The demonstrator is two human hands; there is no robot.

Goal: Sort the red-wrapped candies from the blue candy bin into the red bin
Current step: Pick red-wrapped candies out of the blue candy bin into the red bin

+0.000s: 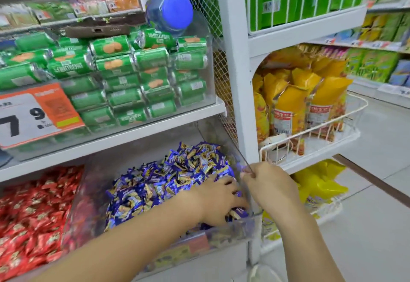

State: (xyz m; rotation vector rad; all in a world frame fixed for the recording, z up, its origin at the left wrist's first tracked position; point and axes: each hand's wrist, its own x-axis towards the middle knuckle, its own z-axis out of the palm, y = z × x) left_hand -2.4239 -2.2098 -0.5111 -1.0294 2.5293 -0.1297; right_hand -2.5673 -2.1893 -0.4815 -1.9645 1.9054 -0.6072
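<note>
A: Where is this?
B: Shop shelving. One clear blue candy bin [124, 164]; beside it, one red bin [33, 210].
A: The two hands?
B: Left hand [218, 199], fingers curled, digs into blue candies; right hand [269, 184] pinches the bin's wall.
A: Risks?
B: No red-wrapped candies visible — rummaging could spill sweets.

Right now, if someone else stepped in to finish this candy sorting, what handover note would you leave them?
Left hand: fingers dug into the blue candy bin, near its right front corner; whether it holds a candy is hidden.
Right hand: grips that bin's clear right wall at the top edge.
Red bin: to the left, full of red candies.
Done: cannot tell.
Left: no red wrapper shows on top; keep digging.
</note>
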